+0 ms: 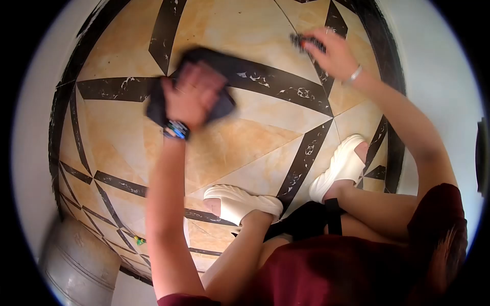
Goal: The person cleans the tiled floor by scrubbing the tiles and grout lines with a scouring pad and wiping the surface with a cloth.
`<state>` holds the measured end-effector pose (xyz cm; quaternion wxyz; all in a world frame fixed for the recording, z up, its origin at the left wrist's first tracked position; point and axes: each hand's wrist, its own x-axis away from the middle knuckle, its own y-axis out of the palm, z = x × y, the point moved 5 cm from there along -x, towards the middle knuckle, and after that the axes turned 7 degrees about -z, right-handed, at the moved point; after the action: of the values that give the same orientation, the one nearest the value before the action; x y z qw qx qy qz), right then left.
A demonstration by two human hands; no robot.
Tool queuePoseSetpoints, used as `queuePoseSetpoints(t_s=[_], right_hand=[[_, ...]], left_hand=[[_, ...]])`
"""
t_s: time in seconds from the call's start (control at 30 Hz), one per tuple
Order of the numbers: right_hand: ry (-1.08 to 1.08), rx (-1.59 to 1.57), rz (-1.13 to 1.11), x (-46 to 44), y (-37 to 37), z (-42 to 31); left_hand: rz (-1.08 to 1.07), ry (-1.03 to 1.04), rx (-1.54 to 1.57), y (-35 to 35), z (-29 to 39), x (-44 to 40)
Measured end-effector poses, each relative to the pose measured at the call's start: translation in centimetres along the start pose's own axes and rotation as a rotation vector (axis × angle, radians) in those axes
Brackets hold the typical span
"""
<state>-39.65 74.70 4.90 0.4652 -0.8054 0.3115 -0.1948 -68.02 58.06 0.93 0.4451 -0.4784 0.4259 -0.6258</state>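
Note:
A dark cloth (220, 104) lies on the tiled floor (245, 148), blurred by motion. My left hand (194, 94) is spread flat on top of it, fingers apart and palm down, with a dark watch at the wrist. At the upper right, my right hand (332, 51) has its fingers wrapped round a small dark brush-like object (312, 44) with a bit of orange on it. That object is close to the floor; whether it touches the tiles I cannot tell. A light bracelet circles my right wrist.
My feet in cream slippers (240, 204) are on the floor below the cloth. At the lower left stands a grey metal cylinder (79, 262), with a small green and yellow item (139, 240) near it. White walls (434, 66) border the floor at both sides.

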Motion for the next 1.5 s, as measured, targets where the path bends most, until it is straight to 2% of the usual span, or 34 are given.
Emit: queuePoseSetpoints(t_s=[0.03, 0.07, 0.13, 0.2, 0.27, 0.33, 0.4, 0.5, 0.57, 0.67, 0.73, 0.8, 0.87, 0.97, 1.07, 1.1, 1.17, 1.23, 1.3, 1.33, 1.37, 1.4, 1.43, 1.5], right_hand=[[-0.073, -0.003, -0.067, 1.2, 0.7, -1.0], [-0.146, -0.006, -0.135, 2.8, 1.3, -2.4], [-0.284, 0.138, -0.380, 6.3, 3.1, -4.9], [-0.608, 0.288, -0.601, 10.1, 4.8, -5.9], [-0.816, 0.143, -0.441, 13.6, 7.4, -7.3], [-0.831, -0.138, -0.383, 14.9, 11.5, -11.3], [-0.806, -0.175, -0.559, 14.5, 18.9, -17.3], [-0.577, -0.044, -0.899, 11.3, 19.5, -21.7], [-0.857, -0.111, -0.597, 11.9, 14.0, -17.6], [-0.807, 0.259, -0.767, 12.8, 12.5, -15.1], [-0.644, -0.564, -0.554, 14.0, 18.0, -18.9], [-0.637, -0.612, -0.521, 12.3, 18.5, -21.1], [-0.766, 0.057, -0.728, 11.9, 17.1, -22.2], [-0.636, 0.150, -0.843, 12.4, 12.9, -15.7], [-0.607, 0.121, -0.832, 13.7, 15.6, -16.6], [-0.665, 0.011, -0.672, 14.0, 17.1, -18.3], [-0.660, -0.053, -0.576, 12.6, 18.3, -20.6], [-0.522, -0.005, -0.717, 10.4, 17.2, -21.3], [-0.580, -0.059, -0.532, 8.3, 12.9, -15.1], [-0.226, 0.376, -1.034, 5.6, 10.8, -11.8], [-0.249, 0.334, -0.694, 5.0, 8.5, -7.2], [-0.062, 0.427, -0.561, 3.5, 4.8, -4.9], [0.042, 0.357, -0.432, 2.8, 3.3, -1.3], [0.091, 0.126, 0.039, 1.8, -0.8, 2.1]], left_hand=[[0.138, -0.104, -0.202, -0.7, -3.9, -2.1], [0.170, -0.322, -0.065, -1.5, -8.1, -3.9], [0.191, -0.444, -0.122, -1.0, -13.0, -5.2], [0.174, -0.372, -0.077, -0.7, -10.8, -4.0], [0.067, -0.291, -0.087, -0.8, -6.8, -0.6], [-0.083, -0.180, -0.083, 0.1, -3.1, 3.6], [-0.066, -0.114, -0.095, 0.9, -1.5, 6.2], [-0.005, -0.099, -0.078, 0.8, -1.1, 6.7], [0.019, -0.093, -0.051, 0.8, -1.3, 6.6], [0.034, -0.098, -0.002, 0.5, -1.3, 6.2], [0.066, -0.076, 0.003, 0.9, -1.5, 6.2], [0.103, -0.056, 0.030, 0.6, -2.1, 5.6], [0.100, -0.095, -0.008, -0.5, -2.3, 5.9], [0.085, -0.170, 0.014, -1.4, -3.4, 6.1], [0.021, -0.148, 0.014, -1.6, -3.4, 5.8], [0.028, -0.118, 0.065, -1.7, -3.2, 6.0], [0.059, -0.056, 0.159, -1.8, -2.8, 7.2], [-0.011, -0.014, 0.204, -0.3, -1.8, 10.0], [-0.151, 0.092, 0.095, 2.6, 0.5, 13.9], [-0.161, 0.197, 0.091, 2.8, 2.7, 14.9], [-0.175, 0.299, 0.089, 3.1, 5.9, 15.2], [-0.140, 0.412, 0.153, 4.2, 9.0, 15.3], [-0.104, 0.527, 0.212, 5.0, 12.1, 14.6], [-0.156, 0.609, 0.220, 5.7, 18.0, 10.9]])
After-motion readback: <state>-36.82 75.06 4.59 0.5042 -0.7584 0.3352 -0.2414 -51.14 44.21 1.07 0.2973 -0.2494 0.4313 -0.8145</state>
